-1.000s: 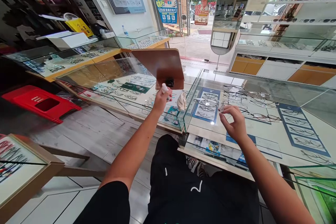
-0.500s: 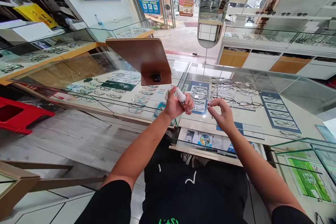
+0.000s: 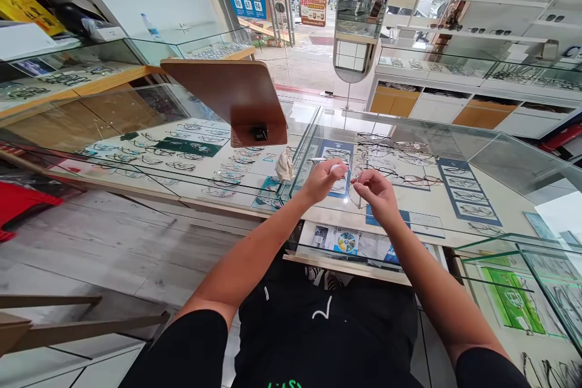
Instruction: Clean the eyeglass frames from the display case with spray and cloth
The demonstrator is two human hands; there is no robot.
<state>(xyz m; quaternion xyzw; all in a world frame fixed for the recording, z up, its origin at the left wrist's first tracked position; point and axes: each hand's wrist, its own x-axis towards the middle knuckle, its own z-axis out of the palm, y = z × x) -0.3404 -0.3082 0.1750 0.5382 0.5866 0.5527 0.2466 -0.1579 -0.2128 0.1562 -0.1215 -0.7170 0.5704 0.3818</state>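
Eyeglasses [image 3: 355, 197] pinched in right hand [image 3: 376, 193], right of centre, above glass display case [image 3: 328, 213]; white-tipped item [image 3: 335, 168] clasped in left hand [image 3: 321, 182], close by. Handling judged under way, eyeglasses not set down; remainder unclear.

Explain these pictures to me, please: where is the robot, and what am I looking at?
There is no robot here: a person is working bare-handed. Every picture comes from one camera worn on the person's head, looking forward and down. The glass counter has eyeglasses laid out beneath its top. On it stand a tilted brown panel and a crumpled pale cloth. The left hand grips a small white object, mostly hidden by the fingers. The right hand pinches thin-framed glasses.
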